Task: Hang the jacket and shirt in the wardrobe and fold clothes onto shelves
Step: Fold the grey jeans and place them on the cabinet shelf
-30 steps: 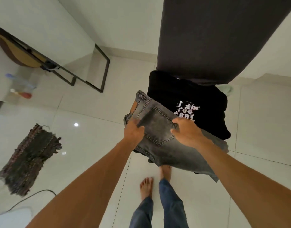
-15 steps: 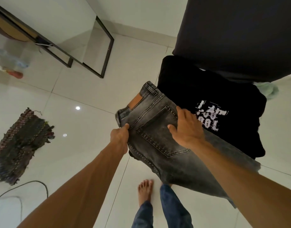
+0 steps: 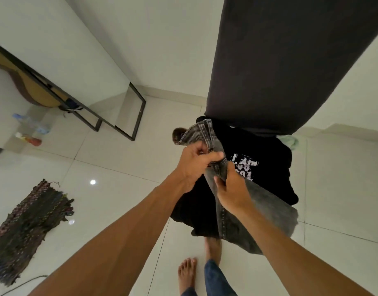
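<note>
I hold a pair of grey washed jeans in the air over the floor. My left hand grips them near the waistband, whose top edge sticks up above my fingers. My right hand pinches the same fabric just below, along a seam. The legs hang down to the right. Under the jeans a black shirt with white print lies spread on the floor. A tall dark fabric-covered wardrobe stands right behind it.
A black metal frame with a mirror leans on the left wall, with a guitar reflected or behind it. A woven mat lies at the lower left. Bottles stand by the wall. My bare feet are on white tiles.
The jeans were held flat with the back pocket up; now they are folded along their length and my hands have come close together at the waist end.
</note>
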